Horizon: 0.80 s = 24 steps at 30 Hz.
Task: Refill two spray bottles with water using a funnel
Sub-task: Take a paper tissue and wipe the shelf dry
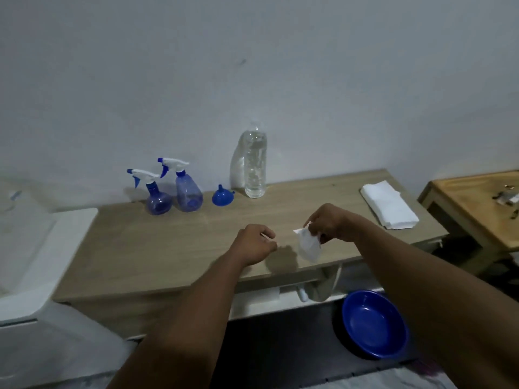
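Two blue see-through spray bottles with white trigger heads stand at the back of the wooden table [168,248], a round one [157,202] on the left and a taller one [187,192] beside it. Just right of them a small blue funnel [222,196] rests mouth down. A tall clear water bottle [255,164] stands against the wall. My right hand [330,224] hangs above the table's front part, pinching a crumpled white tissue [308,245]. To its left, my left hand [255,244] is loosely curled and holds nothing.
A stack of folded white paper towels [389,204] lies at the table's right end. A blue plastic basin [373,322] sits on the floor below the table's front edge. A second wooden table [477,197] stands to the right, a white appliance [33,262] to the left.
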Available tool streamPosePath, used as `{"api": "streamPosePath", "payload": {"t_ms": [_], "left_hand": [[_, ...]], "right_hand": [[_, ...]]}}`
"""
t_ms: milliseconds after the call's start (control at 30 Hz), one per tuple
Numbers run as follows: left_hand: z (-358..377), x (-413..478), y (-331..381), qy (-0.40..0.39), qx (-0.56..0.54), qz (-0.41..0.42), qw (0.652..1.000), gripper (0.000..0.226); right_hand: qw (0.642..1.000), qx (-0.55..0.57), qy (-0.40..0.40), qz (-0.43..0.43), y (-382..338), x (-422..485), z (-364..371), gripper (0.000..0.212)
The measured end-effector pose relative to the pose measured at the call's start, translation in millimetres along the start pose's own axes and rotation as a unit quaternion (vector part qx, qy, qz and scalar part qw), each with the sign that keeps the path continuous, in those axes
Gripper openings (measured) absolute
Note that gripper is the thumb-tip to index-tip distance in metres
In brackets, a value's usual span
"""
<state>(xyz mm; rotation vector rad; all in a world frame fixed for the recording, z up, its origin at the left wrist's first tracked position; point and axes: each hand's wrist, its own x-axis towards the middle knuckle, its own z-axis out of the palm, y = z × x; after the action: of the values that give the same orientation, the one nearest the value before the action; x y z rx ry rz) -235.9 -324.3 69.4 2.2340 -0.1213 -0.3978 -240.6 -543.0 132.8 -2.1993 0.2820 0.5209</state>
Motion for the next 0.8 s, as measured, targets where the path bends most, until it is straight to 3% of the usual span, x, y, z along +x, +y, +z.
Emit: {"api": "streamPosePath", "payload": {"t_ms": [167,333,467,800], "left_hand": [[14,30,35,-0.04,0.028,0.028,0.998,0.013],[53,64,89,-0.091,0.049,0.084,0.991,0.009],[99,78,129,-0.143,0.056,0.129,0.98,0.01],[240,87,181,-0.281,0.113,0.18,0.936,0.013]], "right_hand": [[0.999,-0.011,0.037,0.033,29,-5,-44,0.03],[0.99,-0.035,0.117,0.064,67,-15,-85,0.016],[0.981,-0.002,0.175,0.083,106,-28,-114,0.01],[0.953,0.06,0.232,0.187,250,-68,-142,0.005]]}}
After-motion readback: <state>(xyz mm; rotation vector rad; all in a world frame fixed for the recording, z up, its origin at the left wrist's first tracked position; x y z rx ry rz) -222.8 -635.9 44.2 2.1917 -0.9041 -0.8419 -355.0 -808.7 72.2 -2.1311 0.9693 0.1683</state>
